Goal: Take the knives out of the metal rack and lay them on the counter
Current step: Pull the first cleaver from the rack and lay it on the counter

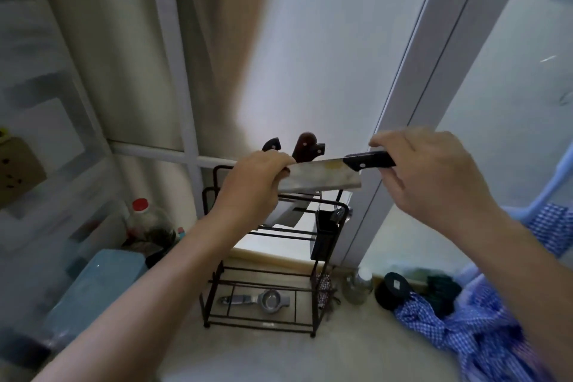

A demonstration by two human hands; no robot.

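A cleaver (pixel 322 177) with a wide steel blade and black handle hangs level in the air above the black metal rack (pixel 328 260). My right hand (pixel 434 174) is closed around its handle. My left hand (pixel 254 186) pinches the far end of the blade. Behind the cleaver, three more knife handles (pixel 305 146) stick up from the rack's top, two black and one brown, their blades reaching down into the slots. The pale counter (pixel 279 357) spreads in front of the rack.
A metal squeezer (pixel 263 301) lies on the rack's bottom shelf. Left stand a red-capped bottle (pixel 145 220) and a blue box (pixel 99 285). Right of the rack are a small steel bottle (pixel 358 285), a black round lid (pixel 392 288) and blue checked cloth (pixel 471 329).
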